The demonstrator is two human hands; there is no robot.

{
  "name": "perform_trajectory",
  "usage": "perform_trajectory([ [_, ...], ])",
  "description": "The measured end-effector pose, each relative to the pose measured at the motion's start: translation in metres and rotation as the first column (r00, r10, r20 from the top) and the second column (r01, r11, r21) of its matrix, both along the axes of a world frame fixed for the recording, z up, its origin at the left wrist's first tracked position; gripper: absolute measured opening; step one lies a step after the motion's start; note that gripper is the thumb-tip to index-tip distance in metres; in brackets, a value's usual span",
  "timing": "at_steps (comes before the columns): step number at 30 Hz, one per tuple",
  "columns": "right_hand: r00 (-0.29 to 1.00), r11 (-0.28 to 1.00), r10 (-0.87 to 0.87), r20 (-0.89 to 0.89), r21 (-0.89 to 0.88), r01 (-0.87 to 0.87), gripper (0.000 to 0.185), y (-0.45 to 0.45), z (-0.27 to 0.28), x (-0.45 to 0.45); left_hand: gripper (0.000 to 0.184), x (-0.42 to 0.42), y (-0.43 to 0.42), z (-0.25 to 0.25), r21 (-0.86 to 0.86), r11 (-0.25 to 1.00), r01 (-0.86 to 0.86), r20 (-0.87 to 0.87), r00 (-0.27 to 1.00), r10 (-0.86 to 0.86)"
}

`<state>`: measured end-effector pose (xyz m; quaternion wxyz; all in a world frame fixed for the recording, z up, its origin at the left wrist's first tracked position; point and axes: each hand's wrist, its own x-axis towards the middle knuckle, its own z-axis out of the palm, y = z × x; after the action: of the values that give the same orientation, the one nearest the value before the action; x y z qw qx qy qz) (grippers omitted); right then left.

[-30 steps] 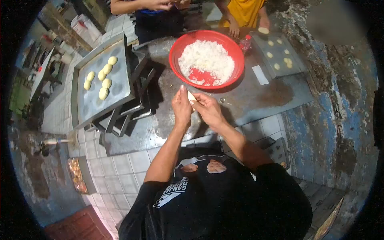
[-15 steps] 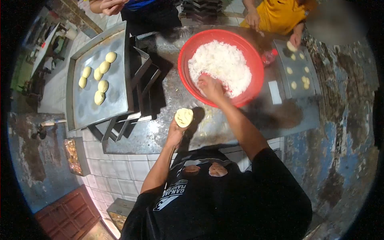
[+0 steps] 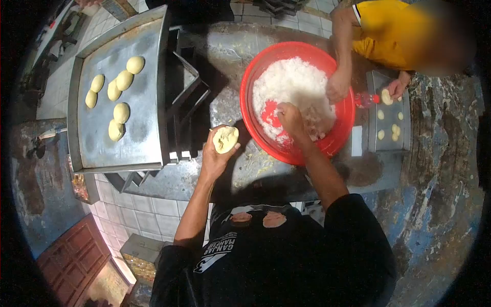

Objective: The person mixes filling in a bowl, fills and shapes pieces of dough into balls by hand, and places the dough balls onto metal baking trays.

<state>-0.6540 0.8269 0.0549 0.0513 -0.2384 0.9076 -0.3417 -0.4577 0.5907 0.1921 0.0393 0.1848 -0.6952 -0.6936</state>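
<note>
My left hand (image 3: 212, 162) is wrapped round a piece of pale yellow dough (image 3: 225, 139), whose hollowed face is turned up. In the large red basin (image 3: 246, 110) lies a heap of white crumbly filling (image 3: 286, 77). My right hand (image 3: 291, 120) is inside the basin with its fingers curled closed near a bare red patch; what they hold is hidden. A co-worker's hand (image 3: 338, 87) reaches into the basin's right side.
At left, a metal tray (image 3: 148, 112) with several dough balls (image 3: 124, 80) rests on stacked trays (image 3: 189, 77). The co-worker's other hand (image 3: 396, 88) touches dough on a smaller tray (image 3: 388, 146) at right. A red-capped bottle (image 3: 364, 100) and a white strip (image 3: 357, 140) lie near the basin.
The co-worker in yellow has leaned in, one hand now inside the basin. My right hand's fingers have curled closed in the basin, and my left hand has tilted the dough, showing its hollow.
</note>
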Motion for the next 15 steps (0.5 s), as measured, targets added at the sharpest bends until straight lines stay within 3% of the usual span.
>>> perform_trajectory([
  [1, 0.991, 0.999, 0.035, -0.129, -0.032, -0.040, 0.019, 0.004, 0.000, 0.003, 0.052, 0.003, 0.003, -0.001, -0.005, 1.000, 0.009, 0.003, 1.000, -0.009],
  [5, 0.981, 0.993, 0.117, -0.155, -0.013, -0.121, 0.019, -0.023, 0.005, 0.012, 0.050, 0.019, 0.016, -0.003, -0.091, 0.995, -0.049, 0.010, 0.999, 0.050],
  [7, 0.957, 0.930, 0.265, -0.122, 0.293, -0.221, 0.024, -0.033, -0.016, 0.017, 0.049, 0.030, 0.022, 0.000, -0.188, 0.981, -0.045, 0.025, 0.998, 0.051],
  [9, 0.939, 0.910, 0.313, -0.139, 0.325, -0.256, 0.026, -0.021, -0.015, 0.006, 0.052, 0.037, 0.031, -0.002, -0.277, 0.958, -0.076, -0.072, 0.996, 0.058],
  [10, 0.964, 0.975, 0.143, 0.226, 0.134, -0.176, 0.024, -0.010, 0.010, 0.003, 0.051, 0.039, 0.036, 0.000, -0.288, 0.955, -0.073, -0.074, 0.996, 0.054],
  [11, 0.818, 1.000, 0.026, 0.575, -0.011, -0.024, 0.022, 0.003, 0.030, -0.001, 0.050, 0.037, 0.043, -0.002, -0.292, 0.954, -0.072, -0.082, 0.995, 0.050],
  [12, 0.624, 0.908, 0.184, 0.759, -0.375, 0.188, 0.022, 0.015, 0.028, -0.003, 0.050, 0.032, 0.051, -0.004, -0.287, 0.955, -0.081, -0.106, 0.993, 0.053],
  [13, 0.639, 0.912, 0.179, 0.748, -0.369, 0.176, 0.022, 0.023, 0.060, 0.007, 0.050, 0.027, 0.061, -0.009, -0.304, 0.951, -0.047, -0.117, 0.993, 0.011],
  [15, 0.595, 0.813, 0.341, 0.728, -0.546, 0.202, 0.018, 0.027, 0.152, 0.049, 0.050, 0.012, 0.088, -0.017, -0.307, 0.951, -0.026, -0.148, 0.989, -0.020],
])
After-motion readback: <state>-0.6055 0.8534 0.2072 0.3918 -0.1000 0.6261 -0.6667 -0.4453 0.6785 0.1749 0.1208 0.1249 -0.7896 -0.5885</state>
